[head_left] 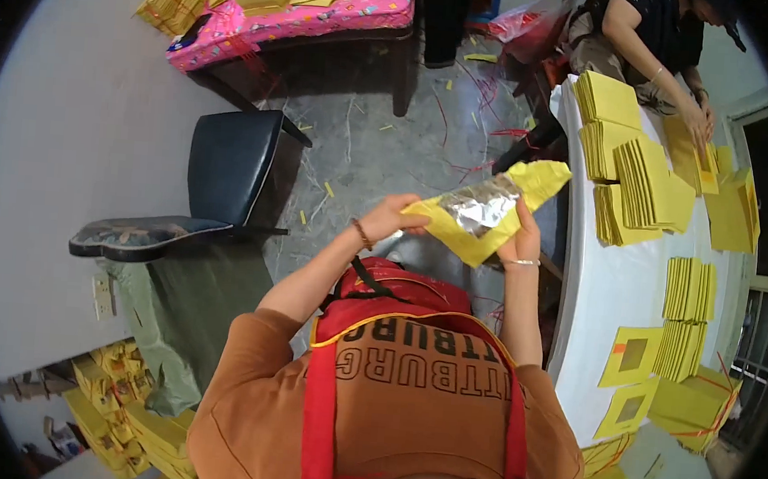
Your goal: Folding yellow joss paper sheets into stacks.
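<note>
My left hand (396,216) and my right hand (521,238) hold a yellow paper with a shiny silver foil patch (482,213) between them, out in front of my red apron (402,299). The left fingers pinch its left end. Closed on its lower right edge is my right hand, thumb up near the foil. The paper is tilted, its far right end rising and looking crumpled or folded. Whether it is one sheet or several, I cannot tell.
On the right, a white table (590,289) bears stacks of yellow paper (642,182); a co-worker's hands (697,123) handle paper at its far end. A black chair (229,162) stands left, a pink-covered table (364,11) behind it. Red strings and yellow scraps litter the floor (382,133).
</note>
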The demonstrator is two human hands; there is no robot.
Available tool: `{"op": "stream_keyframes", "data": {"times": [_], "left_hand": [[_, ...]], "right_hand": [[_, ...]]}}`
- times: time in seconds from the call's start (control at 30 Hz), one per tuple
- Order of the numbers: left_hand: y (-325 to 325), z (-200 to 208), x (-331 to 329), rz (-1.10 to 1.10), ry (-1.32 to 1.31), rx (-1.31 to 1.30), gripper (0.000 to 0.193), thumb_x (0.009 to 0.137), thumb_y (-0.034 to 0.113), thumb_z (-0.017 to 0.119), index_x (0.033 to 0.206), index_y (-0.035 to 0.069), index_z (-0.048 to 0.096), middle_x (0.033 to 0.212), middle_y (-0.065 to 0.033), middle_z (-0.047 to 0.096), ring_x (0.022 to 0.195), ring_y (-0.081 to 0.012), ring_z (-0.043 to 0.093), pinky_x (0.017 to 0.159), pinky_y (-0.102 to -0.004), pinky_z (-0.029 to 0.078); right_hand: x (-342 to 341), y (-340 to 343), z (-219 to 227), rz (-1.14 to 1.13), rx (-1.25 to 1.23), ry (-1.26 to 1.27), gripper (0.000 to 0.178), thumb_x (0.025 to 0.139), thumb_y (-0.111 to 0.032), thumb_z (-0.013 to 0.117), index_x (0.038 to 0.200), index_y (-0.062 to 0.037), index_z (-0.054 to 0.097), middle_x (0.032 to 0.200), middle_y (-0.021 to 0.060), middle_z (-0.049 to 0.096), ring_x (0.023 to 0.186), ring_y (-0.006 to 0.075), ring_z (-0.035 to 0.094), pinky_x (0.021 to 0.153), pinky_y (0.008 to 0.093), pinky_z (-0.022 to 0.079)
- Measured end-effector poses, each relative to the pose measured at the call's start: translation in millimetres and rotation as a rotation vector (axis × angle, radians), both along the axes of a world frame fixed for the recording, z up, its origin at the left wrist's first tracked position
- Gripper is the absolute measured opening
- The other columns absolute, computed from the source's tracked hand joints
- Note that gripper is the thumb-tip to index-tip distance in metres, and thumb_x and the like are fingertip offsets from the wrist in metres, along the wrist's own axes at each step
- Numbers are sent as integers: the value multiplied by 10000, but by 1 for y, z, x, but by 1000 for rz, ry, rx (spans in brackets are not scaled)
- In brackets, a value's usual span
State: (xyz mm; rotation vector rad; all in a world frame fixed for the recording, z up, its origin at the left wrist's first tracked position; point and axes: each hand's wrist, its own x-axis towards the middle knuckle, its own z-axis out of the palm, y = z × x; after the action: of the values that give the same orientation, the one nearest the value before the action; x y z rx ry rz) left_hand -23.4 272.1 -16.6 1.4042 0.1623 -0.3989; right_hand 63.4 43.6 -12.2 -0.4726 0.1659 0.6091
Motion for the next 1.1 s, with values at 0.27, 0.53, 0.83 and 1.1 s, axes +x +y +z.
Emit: {"op": "stream_keyframes", "data": {"times": [0.27, 0.53, 0.83, 1.1], "left_hand": [[59, -26, 2, 224, 177, -61, 194, 799, 201, 568, 927, 58, 536, 713, -27, 594, 590, -56, 516, 501, -167, 380], [100, -36, 44, 409, 209, -33, 225, 795, 153, 542, 1003, 73, 510, 749, -30, 594, 592, -62, 525, 487, -181, 401], [139, -29, 141, 446, 219, 286, 464, 786, 123, 542, 1205, 98, 343, 789, -60, 604, 598, -100, 547, 511, -253, 405], [120, -17, 201, 284, 148, 655, 626, 774, 115, 559, 1298, 97, 218, 815, -103, 604, 577, -157, 565, 467, -274, 403]], "right_hand": [[11, 58, -27, -44, 106, 109, 398, 864, -178, 433, 1227, -32, 355, 1224, 136, 427, 1134, 287, 402, 971, 434, 290], [27, 42, -37, -121, 44, 128, 399, 858, -188, 439, 1220, -32, 371, 1224, 117, 433, 1123, 285, 412, 962, 442, 300], [12, 2, -20, -266, 54, 72, 400, 871, -235, 407, 1210, -25, 388, 1217, 117, 444, 1133, 291, 406, 971, 446, 284], [-5, -34, -44, -353, 41, 189, 417, 879, -260, 387, 1227, -30, 362, 1218, 115, 437, 1116, 301, 415, 956, 450, 300]]}}
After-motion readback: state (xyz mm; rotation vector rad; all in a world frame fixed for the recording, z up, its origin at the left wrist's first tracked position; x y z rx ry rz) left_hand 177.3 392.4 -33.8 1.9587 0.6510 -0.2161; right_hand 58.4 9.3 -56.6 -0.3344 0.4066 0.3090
